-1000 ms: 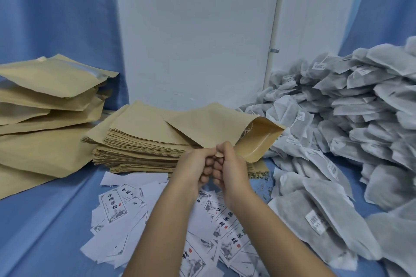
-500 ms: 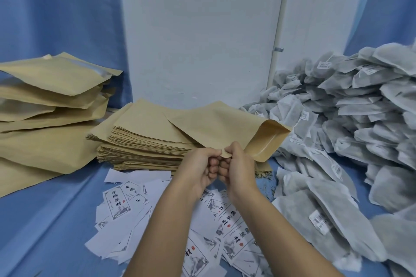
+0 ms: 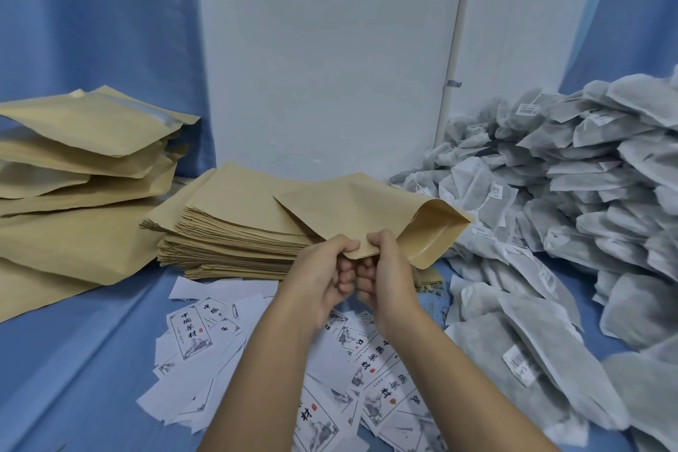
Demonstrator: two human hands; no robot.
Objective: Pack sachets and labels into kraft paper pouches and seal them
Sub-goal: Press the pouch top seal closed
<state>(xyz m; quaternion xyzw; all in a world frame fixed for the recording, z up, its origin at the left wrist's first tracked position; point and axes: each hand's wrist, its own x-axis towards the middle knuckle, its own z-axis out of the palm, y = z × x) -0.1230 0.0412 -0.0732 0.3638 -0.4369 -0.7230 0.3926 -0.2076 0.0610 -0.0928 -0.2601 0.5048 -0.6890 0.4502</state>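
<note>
Nearest: labels (image 3: 370,374) are lying loose in a heap on the blue cloth (image 3: 73,360), under both forearms. None is being held.

Just past them, L hand (image 3: 323,279) and R hand (image 3: 389,279) are being held knuckle to knuckle. The near corner of one pouch (image 3: 348,209) is being pinched by both: thumbs on top of the paper, other fingers curled underneath.

The pouch is being held off the cloth, over the front of the flat pouch stack (image 3: 227,227). Its mouth is pointing right and gaping. Visible part of the inside looks empty; deep end can't be seen.

Step, by judgement: mouth is being opened up, i.e. start of a pack cycle. Nothing is loaded yet and sealing isn't done.

R side, near to far: sachets (image 3: 572,202) are heaped, the closest ones lying just beside the R forearm. Whether the heap is touching the pouch mouth can't be told.

Far L: bulkier pouches (image 3: 80,158) are piled up, prob. already packed; seal state can't be told. A white panel (image 3: 330,48) is standing behind it all.

Next move, prob.: one hand is to be freed for a sachet, and R is nearer the heap. L is to be left holding the mouth edge so the opening isn't lost. Label goes in after, then the top gets pressed shut.
</note>
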